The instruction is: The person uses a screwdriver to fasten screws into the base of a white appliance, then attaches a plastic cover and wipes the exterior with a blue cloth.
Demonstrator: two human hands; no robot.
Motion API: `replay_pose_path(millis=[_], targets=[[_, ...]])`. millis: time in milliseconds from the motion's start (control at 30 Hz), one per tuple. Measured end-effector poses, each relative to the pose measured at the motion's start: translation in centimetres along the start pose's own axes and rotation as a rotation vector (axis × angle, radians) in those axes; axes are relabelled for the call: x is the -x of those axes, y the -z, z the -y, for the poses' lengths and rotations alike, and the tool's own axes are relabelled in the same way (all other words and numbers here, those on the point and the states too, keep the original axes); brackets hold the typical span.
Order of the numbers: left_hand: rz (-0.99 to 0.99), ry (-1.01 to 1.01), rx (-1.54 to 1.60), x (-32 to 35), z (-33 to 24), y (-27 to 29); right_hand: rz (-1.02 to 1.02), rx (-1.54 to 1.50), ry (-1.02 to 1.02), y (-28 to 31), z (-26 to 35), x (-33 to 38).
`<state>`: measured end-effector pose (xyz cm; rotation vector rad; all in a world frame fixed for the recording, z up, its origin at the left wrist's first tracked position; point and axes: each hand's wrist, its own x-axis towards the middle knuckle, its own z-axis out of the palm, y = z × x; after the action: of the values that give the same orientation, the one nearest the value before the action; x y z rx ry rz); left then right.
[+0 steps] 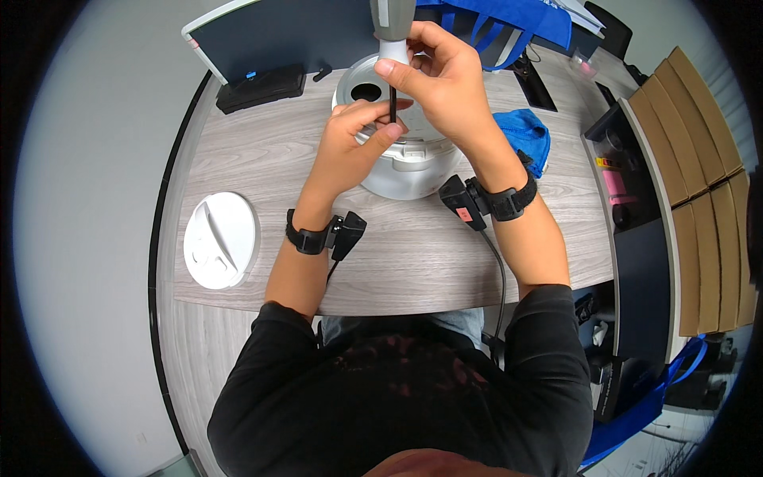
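Observation:
My right hand (445, 79) is closed around the pale collar of a screwdriver (393, 24) with a thick grey handle, held upright. Its dark shaft points straight down into the top of a round white appliance (405, 179) that stands on the desk. Low on that shaft, the thumb and fingers of my left hand (354, 143) close about it, just above the appliance. My fingers hide the tip and whatever it meets. A round dark opening (366, 93) shows in the appliance's top, left of the shaft. Off to the left lies a white oval cover (221, 241), flat on the desk.
A low screen or panel (278, 40) and a black case (261, 89) are at the back left. A blue pouch (522, 139) lies beside my right forearm. Blue bags (509, 24) sit behind. Cardboard boxes (691, 135) line the right. Cables hang from both wrist straps.

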<state>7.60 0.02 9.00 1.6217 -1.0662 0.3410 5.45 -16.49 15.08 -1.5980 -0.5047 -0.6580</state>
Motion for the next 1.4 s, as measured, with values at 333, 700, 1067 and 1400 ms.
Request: replay_pose_path(millis=[333,700,1067,1400], targets=[[-0.002,0.041,0.026,-0.1,-0.1,-0.4,0.071,-0.302,-0.076,0.1,1.0,0.2],[-0.105,0.137,0.147,0.4,1.0,-0.9,0.042,0.089,0.009,0.1,0.6,0.2],[-0.052,0.125,0.227,0.3,0.9,-0.7,0.126,-0.242,-0.002,1.1,0.3,-0.2],[-0.010,0.103,0.161,0.3,0.7,-0.3,0.045,0.049,0.083,0.7,0.2,-0.4]])
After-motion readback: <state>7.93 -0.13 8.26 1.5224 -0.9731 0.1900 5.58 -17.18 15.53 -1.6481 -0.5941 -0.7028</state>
